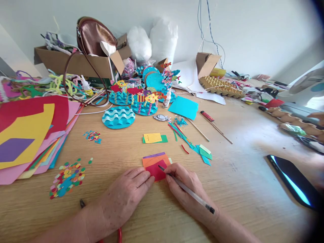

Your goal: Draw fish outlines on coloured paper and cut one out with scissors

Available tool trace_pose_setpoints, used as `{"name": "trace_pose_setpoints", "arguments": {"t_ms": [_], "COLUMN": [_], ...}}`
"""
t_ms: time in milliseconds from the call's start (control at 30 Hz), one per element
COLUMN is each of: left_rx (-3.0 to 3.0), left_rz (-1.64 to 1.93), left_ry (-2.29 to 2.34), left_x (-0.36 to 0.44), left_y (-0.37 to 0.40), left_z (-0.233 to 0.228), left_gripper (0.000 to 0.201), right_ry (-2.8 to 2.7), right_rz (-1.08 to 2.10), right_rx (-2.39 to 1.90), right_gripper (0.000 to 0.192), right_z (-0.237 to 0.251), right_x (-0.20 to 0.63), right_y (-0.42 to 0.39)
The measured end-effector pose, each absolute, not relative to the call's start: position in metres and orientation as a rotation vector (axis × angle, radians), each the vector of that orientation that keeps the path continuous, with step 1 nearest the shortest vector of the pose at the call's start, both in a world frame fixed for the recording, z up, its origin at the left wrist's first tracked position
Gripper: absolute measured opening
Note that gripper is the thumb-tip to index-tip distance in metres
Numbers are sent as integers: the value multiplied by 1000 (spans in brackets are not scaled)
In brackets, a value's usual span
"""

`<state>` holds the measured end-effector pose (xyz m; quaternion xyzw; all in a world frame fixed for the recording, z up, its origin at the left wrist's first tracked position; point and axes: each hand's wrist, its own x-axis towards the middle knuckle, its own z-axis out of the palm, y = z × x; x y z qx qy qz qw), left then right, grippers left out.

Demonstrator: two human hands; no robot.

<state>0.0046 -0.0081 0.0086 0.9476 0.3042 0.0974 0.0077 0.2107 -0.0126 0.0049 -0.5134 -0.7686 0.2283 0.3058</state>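
Note:
My right hand [186,184] pinches a clear-barrelled pen [192,194], its dark tip over a small red paper piece [155,169]. Under the red piece lies orange paper [152,160] bearing a drawn curved line, with a purple strip [152,155] along its far edge. My left hand [134,184] lies flat, fingertips resting at the near left edge of the red paper. Just beyond is a yellow rectangle [152,137] with a small drawing on it, on top of green paper [164,138].
Coloured sheets [32,135] lie left, near paper dots [68,179]. Blue bases with paper fish [144,103], a glue bottle [167,98] and a blue sheet [184,107] stand behind. A phone [291,179] lies right. Red-handled pliers [82,203] are partly hidden under my left forearm.

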Motion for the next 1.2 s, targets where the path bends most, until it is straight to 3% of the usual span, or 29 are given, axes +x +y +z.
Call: {"name": "trace_pose_setpoints", "arguments": {"t_ms": [467,667,1033,1200], "left_rx": [2924,2724,2561,2526], "left_rz": [331,477,-55,-233], "left_ry": [960,1088,1337,1371], "left_x": [3,-9,28,40], "left_y": [-10,21,136,144], "left_z": [3,23,36,42], "left_gripper": [37,40,46,32], "right_ry": [-1961,-1900,-1901,-1903], "right_rz": [579,461,456,462], "right_rx": [-1389,-1279,-1239,-1194], "right_gripper": [10,11,13,12], "right_z": [6,6,7,5], "right_x": [211,211,214,215], "right_y": [-12,-7,-7,-7]}}
